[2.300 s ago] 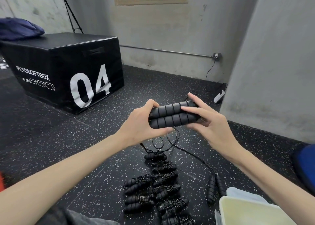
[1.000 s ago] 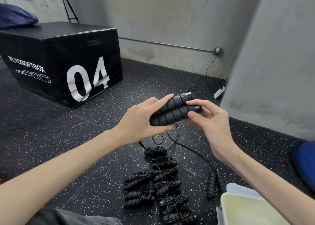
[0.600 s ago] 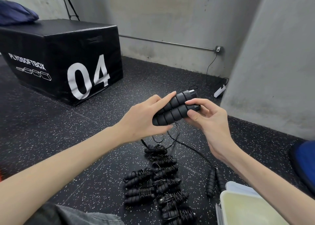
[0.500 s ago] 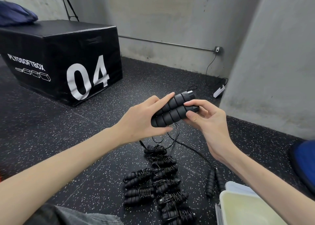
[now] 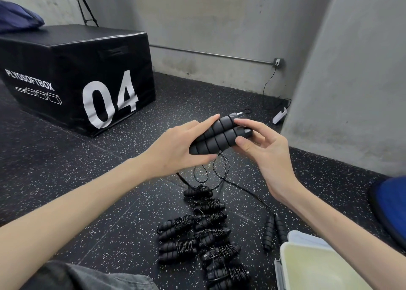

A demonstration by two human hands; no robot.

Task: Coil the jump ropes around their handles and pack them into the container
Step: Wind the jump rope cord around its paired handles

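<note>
Two black ribbed jump-rope handles [image 5: 216, 137] lie side by side in the air, tilted up to the right. My left hand [image 5: 175, 150] grips their lower end, index finger laid along the top. My right hand [image 5: 263, 149] pinches their upper end with thumb and fingertips. The thin black rope [image 5: 222, 171] hangs from them in loose loops to the floor. Below lie several coiled jump ropes [image 5: 197, 234] in a pile, and an uncoiled pair of handles [image 5: 273, 228]. A pale open container [image 5: 285, 261] sits at the bottom right.
A black plyo box [image 5: 72, 76] marked 04 stands at the left on the speckled rubber floor. A grey concrete pillar [image 5: 351, 81] rises at the right. A blue object [image 5: 391, 206] lies at the right edge. A power strip [image 5: 280, 116] lies by the wall.
The handles have tilted from level to slanting up to the right, and my right hand has slid from wrapping their end to pinching it. The view has dipped slightly.
</note>
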